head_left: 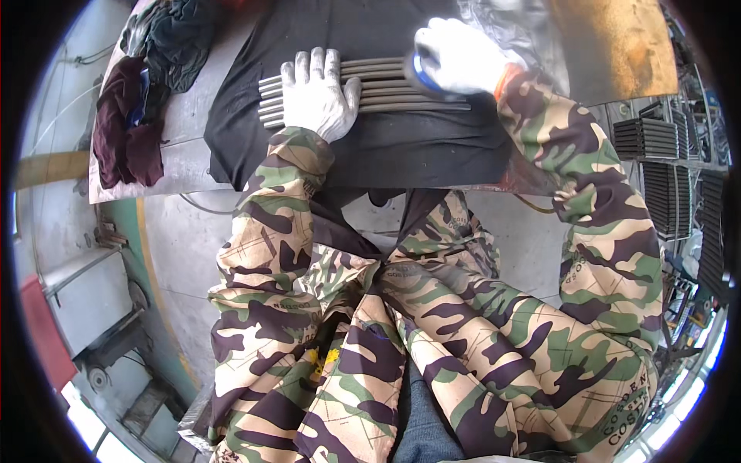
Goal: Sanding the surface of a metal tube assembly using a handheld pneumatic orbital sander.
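Your left hand, in a pale work glove, lies flat with fingers spread and pressed down on a row of grey metal rods. Your right hand, also gloved, is curled around a blue-edged pad, gripped against the upper rods just right of your left hand; what the pad is made of cannot be told.

The rods lie side by side, roughly parallel, running left to right, their left ends sticking out past your left hand's fingers and their right ends reaching under your right wrist. They rest on a black cloth spread over a metal worktable.

At the table's left end sits a heap of dark rags, maroon and dark green, well apart from the rods. Behind your right hand lies crumpled clear plastic sheeting, and beside it a rusty brown plate. To the far right, off the table, stand stacks of dark ribbed parts. Your camouflage sleeves and lap fill the lower view.
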`<act>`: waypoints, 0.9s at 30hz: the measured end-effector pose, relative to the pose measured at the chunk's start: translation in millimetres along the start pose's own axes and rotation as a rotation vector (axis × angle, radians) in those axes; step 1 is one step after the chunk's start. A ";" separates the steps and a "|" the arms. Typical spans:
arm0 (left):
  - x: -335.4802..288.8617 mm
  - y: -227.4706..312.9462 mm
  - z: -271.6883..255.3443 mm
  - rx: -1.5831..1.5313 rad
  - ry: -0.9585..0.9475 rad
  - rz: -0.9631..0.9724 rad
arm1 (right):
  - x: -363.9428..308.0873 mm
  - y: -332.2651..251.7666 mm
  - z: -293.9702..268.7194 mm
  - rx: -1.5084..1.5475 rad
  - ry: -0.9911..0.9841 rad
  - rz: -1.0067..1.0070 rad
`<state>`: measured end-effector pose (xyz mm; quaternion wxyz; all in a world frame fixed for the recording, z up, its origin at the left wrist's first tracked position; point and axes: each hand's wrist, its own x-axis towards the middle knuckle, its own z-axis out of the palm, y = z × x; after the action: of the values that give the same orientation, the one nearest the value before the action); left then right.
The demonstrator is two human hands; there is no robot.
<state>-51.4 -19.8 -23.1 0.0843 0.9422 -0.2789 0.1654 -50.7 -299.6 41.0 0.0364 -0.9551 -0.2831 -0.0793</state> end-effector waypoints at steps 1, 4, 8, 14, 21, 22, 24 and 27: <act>4.5 1.3 1.1 -0.007 -0.006 0.002 | 5.0 9.1 1.1 -0.023 -0.043 0.064; 3.0 0.9 3.1 -0.042 0.009 -0.002 | 10.6 6.0 -0.2 -0.048 -0.095 0.091; 3.0 -6.3 1.9 -0.100 0.036 -0.043 | 17.3 -23.7 -4.5 0.020 -0.057 0.042; 5.8 3.2 25.0 -0.123 0.127 -0.108 | 30.7 -33.6 -3.1 -0.006 -0.162 0.117; -6.4 1.6 7.8 -0.070 0.042 -0.145 | 61.9 -41.4 -10.9 -0.007 -0.178 0.101; -4.5 5.5 8.2 -0.086 0.064 -0.140 | 55.4 -44.0 -13.8 -0.005 -0.183 0.089; -0.8 5.7 9.0 -0.089 0.066 -0.126 | 45.1 -50.8 -20.9 0.010 -0.189 0.082; 1.9 -5.8 18.4 -0.160 0.055 -0.124 | 59.1 -42.2 -13.2 -0.028 -0.209 0.136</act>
<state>-41.8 -20.6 -39.9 0.1769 0.9429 -0.2302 0.1631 -26.7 -234.2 65.2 -0.0011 -0.9755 -0.2190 0.0194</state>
